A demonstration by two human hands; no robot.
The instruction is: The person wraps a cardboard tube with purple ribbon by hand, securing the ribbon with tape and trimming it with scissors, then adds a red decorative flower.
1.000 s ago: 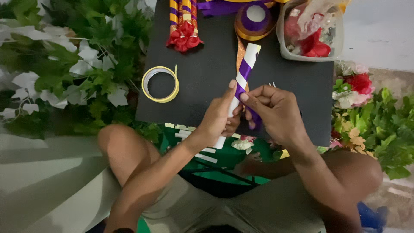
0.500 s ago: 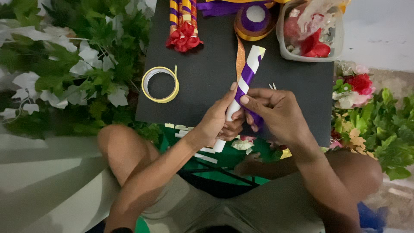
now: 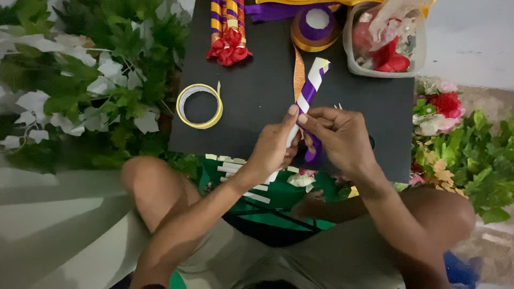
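Note:
A white stick wound with purple ribbon [image 3: 310,85] slants up over a black board [image 3: 257,101]. My left hand [image 3: 276,144] grips its lower part. My right hand [image 3: 340,136] pinches the purple ribbon against the stick just beside the left thumb, and a loose end of ribbon hangs below the fingers. An orange glitter ribbon [image 3: 299,72] lies on the board behind the stick.
A yellow tape roll [image 3: 199,105] lies left on the board. Wrapped sticks with red bows [image 3: 227,32], a purple-and-gold ribbon spool [image 3: 316,24] and a clear tub of flowers [image 3: 383,43] sit at the far edge. Leafy garlands [image 3: 80,85] and artificial flowers [image 3: 455,139] flank it.
The stick has tilted slightly and both hands have shifted a little along it while the ribbon is wound; the rest is unchanged.

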